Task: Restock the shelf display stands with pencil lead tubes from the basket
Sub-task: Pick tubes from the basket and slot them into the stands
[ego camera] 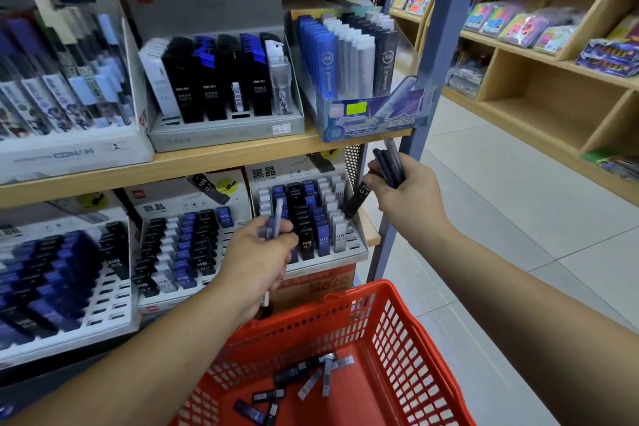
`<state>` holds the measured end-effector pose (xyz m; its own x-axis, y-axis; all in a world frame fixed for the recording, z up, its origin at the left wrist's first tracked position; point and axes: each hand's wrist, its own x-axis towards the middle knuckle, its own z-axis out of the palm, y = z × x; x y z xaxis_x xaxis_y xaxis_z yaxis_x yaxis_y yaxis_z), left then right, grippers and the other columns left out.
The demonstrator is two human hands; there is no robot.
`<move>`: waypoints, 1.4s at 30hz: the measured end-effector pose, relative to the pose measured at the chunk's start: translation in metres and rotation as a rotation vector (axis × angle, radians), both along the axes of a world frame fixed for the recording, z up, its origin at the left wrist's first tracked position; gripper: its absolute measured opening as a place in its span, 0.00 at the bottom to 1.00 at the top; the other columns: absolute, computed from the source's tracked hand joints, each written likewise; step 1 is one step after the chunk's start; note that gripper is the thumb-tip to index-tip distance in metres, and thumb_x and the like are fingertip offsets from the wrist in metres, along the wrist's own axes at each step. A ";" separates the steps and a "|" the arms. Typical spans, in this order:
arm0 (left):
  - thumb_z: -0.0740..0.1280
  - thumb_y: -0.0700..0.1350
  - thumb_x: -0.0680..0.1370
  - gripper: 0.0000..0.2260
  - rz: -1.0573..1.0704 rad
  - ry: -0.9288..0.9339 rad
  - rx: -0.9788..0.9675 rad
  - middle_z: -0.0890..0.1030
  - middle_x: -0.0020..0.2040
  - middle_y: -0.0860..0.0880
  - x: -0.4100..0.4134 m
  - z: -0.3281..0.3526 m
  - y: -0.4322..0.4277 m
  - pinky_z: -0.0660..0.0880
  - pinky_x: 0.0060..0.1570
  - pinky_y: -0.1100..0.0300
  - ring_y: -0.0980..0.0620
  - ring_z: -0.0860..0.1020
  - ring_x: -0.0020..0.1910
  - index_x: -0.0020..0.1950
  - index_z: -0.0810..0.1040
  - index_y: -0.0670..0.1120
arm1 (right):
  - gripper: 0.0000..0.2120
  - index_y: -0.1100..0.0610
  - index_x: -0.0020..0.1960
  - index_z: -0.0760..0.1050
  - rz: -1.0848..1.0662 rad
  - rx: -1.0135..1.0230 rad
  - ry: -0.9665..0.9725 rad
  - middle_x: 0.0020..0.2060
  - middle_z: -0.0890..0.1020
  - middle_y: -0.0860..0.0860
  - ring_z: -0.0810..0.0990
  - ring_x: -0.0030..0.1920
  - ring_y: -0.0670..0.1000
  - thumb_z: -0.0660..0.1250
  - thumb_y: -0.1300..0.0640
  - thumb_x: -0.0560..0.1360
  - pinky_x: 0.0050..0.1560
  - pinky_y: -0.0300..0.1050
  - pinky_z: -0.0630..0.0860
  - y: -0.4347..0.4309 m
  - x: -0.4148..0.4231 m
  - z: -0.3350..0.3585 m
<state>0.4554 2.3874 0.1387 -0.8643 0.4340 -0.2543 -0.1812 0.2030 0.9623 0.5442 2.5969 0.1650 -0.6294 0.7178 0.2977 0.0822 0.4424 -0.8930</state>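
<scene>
1. Your left hand (262, 249) is closed round a few lead tubes. A pale tube (278, 214) stands up out of the fist, directly in front of the left-hand columns of the slotted stand (358, 251). I'd judge this is the working hand, so keep it low and close to the stand's front rows.
2. Your right hand (404, 190) grips a bundle of blue tubes (389, 166) just off the stand's right edge. A black tube (359, 199) hangs from the fingers towards the stand's right-most column. That one looks loosely held, so seat it first or tighten your hold, or it may drop.
3. Match before you push. The stand's columns run by colour, and its front labels read HB 0.7. Check each tube, because the far stand (114, 301), well to the left of this one, shows tubes marked 05.
4. Feed one tube at a time, upright and the same way up as its neighbours, into an open slot. Empty slots show along the stand's front edge, mostly at its right.
5. The red basket (397, 328) sits below and in front of the stand, and loose tubes (311, 377) lie on its floor. Empty both hands before you reach down for more.
</scene>
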 end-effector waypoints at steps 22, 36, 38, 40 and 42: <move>0.70 0.38 0.81 0.12 -0.084 0.028 0.043 0.76 0.33 0.44 0.003 0.000 0.002 0.63 0.24 0.60 0.50 0.68 0.27 0.60 0.80 0.52 | 0.08 0.53 0.45 0.78 0.131 0.003 -0.290 0.38 0.83 0.55 0.84 0.38 0.55 0.73 0.64 0.77 0.33 0.42 0.77 0.007 0.016 -0.009; 0.67 0.41 0.83 0.09 -0.248 -0.284 0.135 0.85 0.44 0.41 0.017 0.009 0.002 0.61 0.21 0.63 0.49 0.79 0.32 0.60 0.78 0.37 | 0.09 0.48 0.44 0.79 0.264 0.156 -0.418 0.39 0.84 0.51 0.84 0.41 0.54 0.75 0.60 0.76 0.45 0.49 0.82 0.011 0.020 -0.012; 0.67 0.40 0.83 0.09 -0.262 -0.289 0.141 0.86 0.46 0.40 0.017 0.010 -0.001 0.63 0.21 0.64 0.49 0.80 0.33 0.61 0.80 0.38 | 0.08 0.48 0.44 0.79 0.269 0.206 -0.446 0.39 0.84 0.51 0.83 0.41 0.54 0.75 0.60 0.76 0.45 0.48 0.80 0.010 0.018 -0.011; 0.65 0.37 0.83 0.09 -0.278 -0.308 0.153 0.85 0.46 0.38 0.016 0.009 -0.002 0.64 0.21 0.64 0.49 0.80 0.34 0.61 0.80 0.36 | 0.07 0.49 0.45 0.80 0.253 0.168 -0.430 0.39 0.84 0.51 0.84 0.41 0.54 0.75 0.59 0.76 0.44 0.48 0.81 0.009 0.016 -0.012; 0.63 0.34 0.83 0.09 -0.285 -0.316 0.158 0.84 0.46 0.36 0.015 0.008 -0.001 0.65 0.22 0.64 0.50 0.80 0.33 0.61 0.79 0.34 | 0.04 0.51 0.48 0.81 0.262 0.154 -0.457 0.39 0.84 0.49 0.83 0.42 0.52 0.75 0.58 0.76 0.41 0.45 0.80 0.007 0.015 -0.012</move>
